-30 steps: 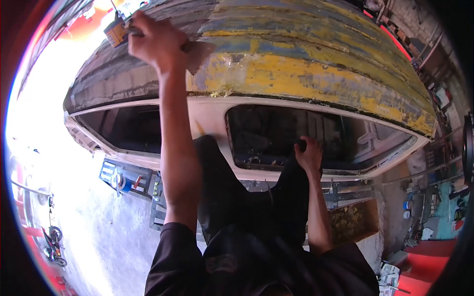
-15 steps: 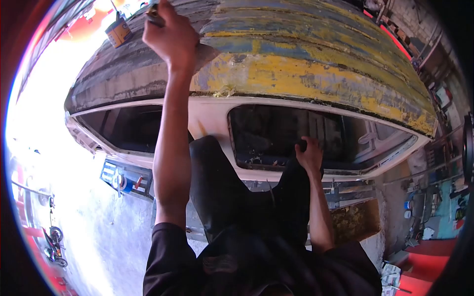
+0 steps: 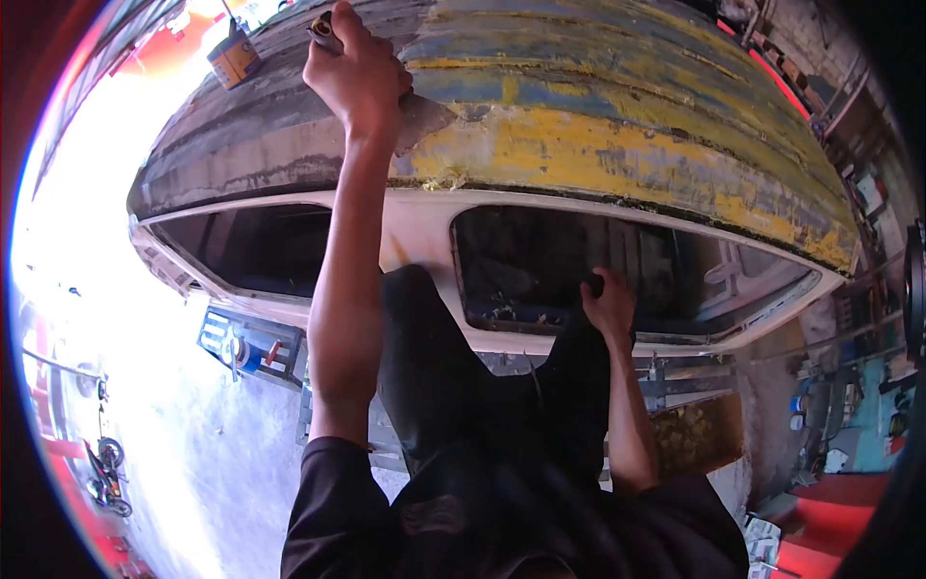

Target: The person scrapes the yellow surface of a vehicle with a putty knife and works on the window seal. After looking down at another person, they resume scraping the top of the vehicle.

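Observation:
My left hand is closed around a hand tool with a dark, metal-ended handle; its working end is hidden behind my fingers. The hand is over the ribbed vehicle roof, where dull grey-brown surface meets patchy yellow and blue paint. Beside the fingers lies a brown patch. Yellow paint scraps cling to the roof's lower edge. My right hand is by my knee, in front of the dark side window, with its fingers curled around a small black object.
A labelled can stands on the roof at upper left. Below the vehicle are a rack with a blue tape roll and a brown open box. A motorcycle stands at far left. Red surfaces are at lower right.
My left hand, with the tool, has moved right and slightly down along the roof. My right hand stays by the knee, still closed.

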The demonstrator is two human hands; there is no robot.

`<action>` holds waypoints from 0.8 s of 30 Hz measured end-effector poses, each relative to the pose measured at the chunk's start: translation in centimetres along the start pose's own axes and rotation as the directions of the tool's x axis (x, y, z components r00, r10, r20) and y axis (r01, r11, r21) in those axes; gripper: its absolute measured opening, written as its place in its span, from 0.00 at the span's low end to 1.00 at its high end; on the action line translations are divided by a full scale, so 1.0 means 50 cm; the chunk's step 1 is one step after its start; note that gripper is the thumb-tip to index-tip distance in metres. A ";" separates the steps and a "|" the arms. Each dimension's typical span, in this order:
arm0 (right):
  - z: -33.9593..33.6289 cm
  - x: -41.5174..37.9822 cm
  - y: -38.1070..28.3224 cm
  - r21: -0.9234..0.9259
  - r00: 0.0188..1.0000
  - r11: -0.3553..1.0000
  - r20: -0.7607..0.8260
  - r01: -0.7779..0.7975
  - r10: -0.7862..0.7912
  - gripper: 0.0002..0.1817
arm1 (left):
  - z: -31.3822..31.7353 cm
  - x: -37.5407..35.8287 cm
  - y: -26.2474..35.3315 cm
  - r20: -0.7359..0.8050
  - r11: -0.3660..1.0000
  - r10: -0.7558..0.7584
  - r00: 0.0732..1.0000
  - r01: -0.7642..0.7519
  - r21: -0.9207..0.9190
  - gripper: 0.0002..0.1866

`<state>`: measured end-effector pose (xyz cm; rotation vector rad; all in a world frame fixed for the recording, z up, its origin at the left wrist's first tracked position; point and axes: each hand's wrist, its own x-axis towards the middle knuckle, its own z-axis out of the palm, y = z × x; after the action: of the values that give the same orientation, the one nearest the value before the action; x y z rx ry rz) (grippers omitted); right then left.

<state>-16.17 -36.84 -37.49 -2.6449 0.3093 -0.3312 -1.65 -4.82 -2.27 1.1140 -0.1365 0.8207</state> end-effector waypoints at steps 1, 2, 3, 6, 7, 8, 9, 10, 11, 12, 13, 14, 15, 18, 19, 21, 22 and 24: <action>0.000 0.004 0.000 0.003 1.000 1.000 -0.001 0.005 -0.005 0.23 | -0.009 0.014 0.010 -0.024 0.999 0.030 0.999 -0.031 -0.025 0.20; 0.000 0.003 0.001 -0.004 1.000 1.000 -0.004 0.008 -0.008 0.23 | -0.017 0.028 0.021 -0.048 0.997 0.061 0.997 -0.063 -0.049 0.20; 0.000 0.003 0.000 -0.010 1.000 1.000 -0.009 0.010 -0.010 0.23 | -0.027 0.046 0.034 -0.070 0.993 0.090 0.993 -0.095 -0.071 0.20; 0.000 -0.001 -0.001 -0.023 1.000 1.000 -0.016 -0.003 0.002 0.23 | -0.015 0.026 0.019 -0.033 0.998 0.060 0.998 -0.061 -0.033 0.19; 0.001 0.000 -0.002 -0.028 1.000 1.000 -0.017 -0.005 0.005 0.23 | -0.003 0.004 0.009 -0.008 0.999 0.032 0.999 -0.032 -0.003 0.19; 0.002 0.003 -0.003 -0.027 1.000 1.000 -0.016 0.001 -0.001 0.23 | 0.004 -0.010 0.005 0.015 1.000 0.006 1.000 -0.006 0.028 0.19; 0.004 0.005 -0.002 -0.026 1.000 1.000 -0.014 0.006 -0.006 0.23 | 0.014 -0.013 0.024 -0.046 0.994 0.097 0.994 -0.094 0.063 0.18; 0.005 0.005 -0.002 -0.026 1.000 1.000 -0.013 0.007 -0.008 0.23 | 0.005 0.009 0.028 -0.063 0.993 0.115 0.991 -0.115 0.002 0.17; 0.006 0.006 -0.002 -0.022 1.000 1.000 -0.017 0.005 -0.006 0.23 | -0.016 0.039 0.022 -0.040 0.992 0.079 0.996 -0.082 -0.095 0.16; 0.005 0.004 0.001 -0.019 1.000 1.000 -0.020 0.002 -0.002 0.23 | -0.024 0.056 0.021 -0.014 0.980 0.045 0.999 -0.047 -0.191 0.14; 0.004 0.000 0.002 -0.015 1.000 1.000 -0.020 -0.002 0.001 0.23 | -0.038 0.085 0.038 0.353 0.676 -0.114 0.929 0.333 -0.658 0.13; 0.005 0.000 0.004 -0.017 1.000 1.000 -0.011 -0.004 0.004 0.23 | -0.012 0.033 -0.027 0.019 0.993 0.011 1.000 -0.009 -0.121 0.14; 0.006 0.005 0.004 -0.018 1.000 1.000 -0.004 -0.003 0.003 0.24 | 0.002 0.008 -0.018 0.030 0.998 0.021 0.999 -0.019 -0.053 0.14; 0.009 0.007 0.003 -0.022 1.000 1.000 -0.006 -0.001 0.001 0.24 | 0.016 0.004 0.030 0.000 0.979 0.199 0.980 -0.199 0.052 0.17; 0.007 0.002 0.005 -0.027 1.000 1.000 -0.007 -0.003 0.003 0.24 | 0.015 0.011 0.043 -0.042 0.989 0.146 0.988 -0.146 0.005 0.17; 0.007 0.000 0.005 -0.020 1.000 1.000 -0.004 -0.018 0.018 0.23 | 0.021 0.003 0.049 -0.057 0.998 0.069 0.996 -0.069 -0.006 0.17; 0.008 0.003 0.003 -0.015 1.000 1.000 -0.005 -0.022 0.022 0.23 | 0.030 -0.010 0.044 -0.035 0.998 0.049 0.998 -0.048 0.030 0.17; 0.008 0.008 -0.001 -0.015 1.000 1.000 0.003 -0.013 0.013 0.23 | 0.040 -0.029 0.035 0.007 0.995 0.011 1.000 -0.012 0.103 0.17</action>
<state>-15.69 -36.76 -37.74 -2.6568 0.3295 -0.3216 -3.21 -6.93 -0.74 1.2136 -0.1070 0.8423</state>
